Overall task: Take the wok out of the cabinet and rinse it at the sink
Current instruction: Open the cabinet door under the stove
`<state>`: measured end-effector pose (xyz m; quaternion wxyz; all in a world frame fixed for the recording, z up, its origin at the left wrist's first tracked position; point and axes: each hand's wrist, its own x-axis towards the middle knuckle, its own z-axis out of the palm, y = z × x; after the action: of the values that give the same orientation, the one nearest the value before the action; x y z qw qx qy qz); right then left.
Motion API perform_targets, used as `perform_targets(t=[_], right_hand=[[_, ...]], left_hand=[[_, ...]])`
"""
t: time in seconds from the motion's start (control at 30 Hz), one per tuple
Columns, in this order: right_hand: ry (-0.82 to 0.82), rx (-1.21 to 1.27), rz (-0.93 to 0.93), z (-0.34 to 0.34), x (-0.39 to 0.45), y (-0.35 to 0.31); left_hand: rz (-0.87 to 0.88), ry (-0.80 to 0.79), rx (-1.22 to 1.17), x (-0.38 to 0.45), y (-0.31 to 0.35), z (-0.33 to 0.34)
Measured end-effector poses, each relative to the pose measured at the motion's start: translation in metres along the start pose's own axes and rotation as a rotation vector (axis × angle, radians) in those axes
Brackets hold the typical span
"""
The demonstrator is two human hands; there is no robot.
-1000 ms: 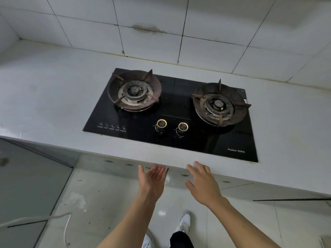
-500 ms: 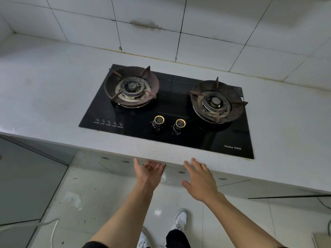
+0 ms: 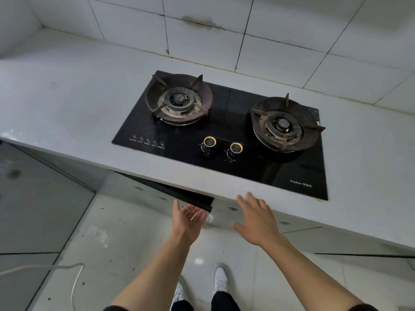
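- The wok is not in view; we judge it sits inside the pale grey cabinet (image 3: pixel 143 191) under the front edge of the table, behind the door now ajar.
- Handling, by judgement only: a wok is likely rigid metal, fairly heavy and lopsided toward its bowl, possibly greasy. We would take it by the handle, with the second hand under the rim to steady it on the way out. Its handle type cannot be told yet.
- Our left hand (image 3: pixel 187 221) is palm-up just below the table's front edge, its fingers (image 3: pixel 197 213) loosely spread and lightly bent beside the dark top edge of the cabinet door (image 3: pixel 190 199). Whether they touch that edge we cannot tell; they hold nothing.
- Our right hand (image 3: pixel 257 221) hovers palm-down, fingers straight and splayed, tips at the front edge of the white stone table (image 3: pixel 67 104), gripping nothing.
- The black glass two-burner gas hob (image 3: pixel 224 140) lies set into the table, near its front edge.
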<state>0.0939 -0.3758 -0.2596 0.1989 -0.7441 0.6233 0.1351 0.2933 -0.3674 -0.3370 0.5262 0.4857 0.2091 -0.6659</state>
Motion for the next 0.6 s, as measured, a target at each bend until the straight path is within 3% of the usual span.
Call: perform_targets(t=[0.27,0.43,0.6], right_hand=[[0.032,-0.039,-0.051,-0.01,0.005,0.001],[0.105,-0.07,-0.041,-0.011,0.006,-0.016],[0.124,-0.01,-0.291,-0.005,0.011,-0.047]], left_hand=[[0.082,0.004,0.231,-0.016,-0.008,-0.035],[0.177,0.122,0.452,-0.024,-0.006,-0.056],[0.336,0.284,0.692,-0.049,-0.01,-0.069]])
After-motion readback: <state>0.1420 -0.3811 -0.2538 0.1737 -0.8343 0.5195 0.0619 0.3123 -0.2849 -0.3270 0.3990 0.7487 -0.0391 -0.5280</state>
